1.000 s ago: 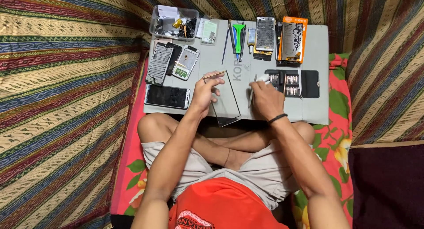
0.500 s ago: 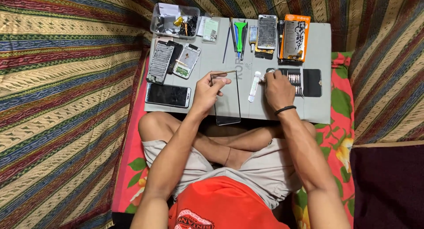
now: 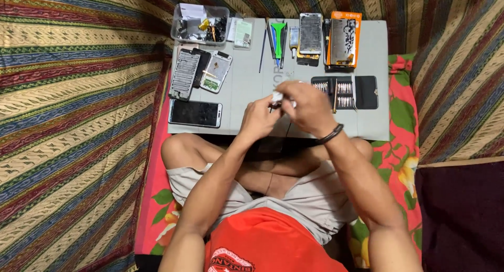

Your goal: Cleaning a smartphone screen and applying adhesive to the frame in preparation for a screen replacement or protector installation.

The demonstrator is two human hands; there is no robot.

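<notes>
Together, at the centre of the frame, the left hand point(image 3: 260, 117) and the right hand point(image 3: 310, 107) meet above the grey surface point(image 3: 247, 83), both pinched narrowly on a small white object point(image 3: 277, 97) (a tube or cap, too blurred and too covered by fingers to tell). The right hand overlaps the left edge of a black case of screwdriver bits point(image 3: 344, 91), just to the right of centre. At left of centre lies a dark phone point(image 3: 195, 113), face up. Along the top edge, a clear plastic box point(image 3: 199, 24) of small parts, green tools point(image 3: 277, 36) and an orange-framed phone part point(image 3: 344, 38) are hard to make out in detail.
</notes>
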